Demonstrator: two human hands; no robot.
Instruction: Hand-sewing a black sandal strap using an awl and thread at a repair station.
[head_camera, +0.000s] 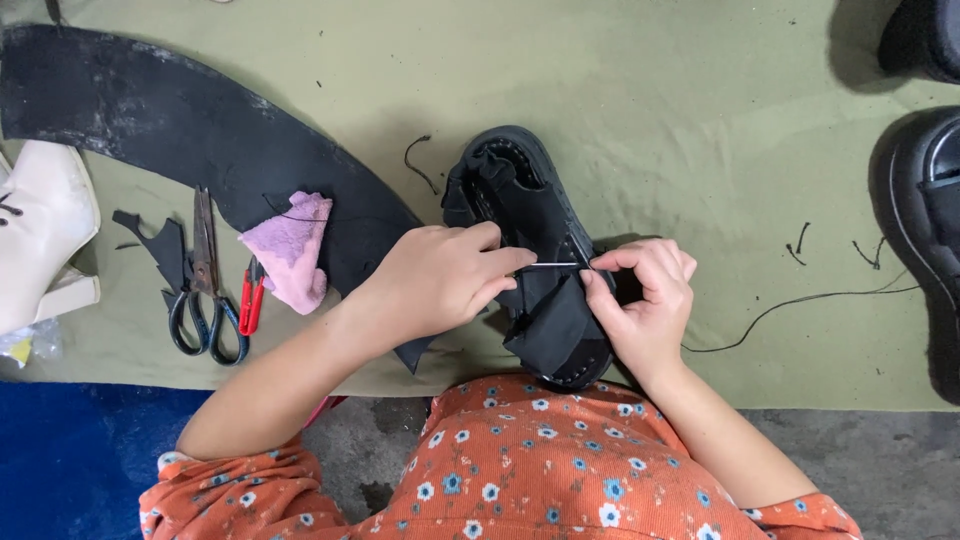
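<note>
A black sandal lies on the olive cloth in front of me, toe end away. My left hand pinches one end of a thin metal needle that spans across the sandal's strap. My right hand pinches the needle's other end and steadies the black strap from the right. A black thread trails from under my right hand across the cloth to the right.
Left of the sandal lie black-handled scissors, small red snips, a pink rag and a long curved black sheet. A white shoe sits at the left edge, black shoes at the right edge. Thread scraps dot the cloth.
</note>
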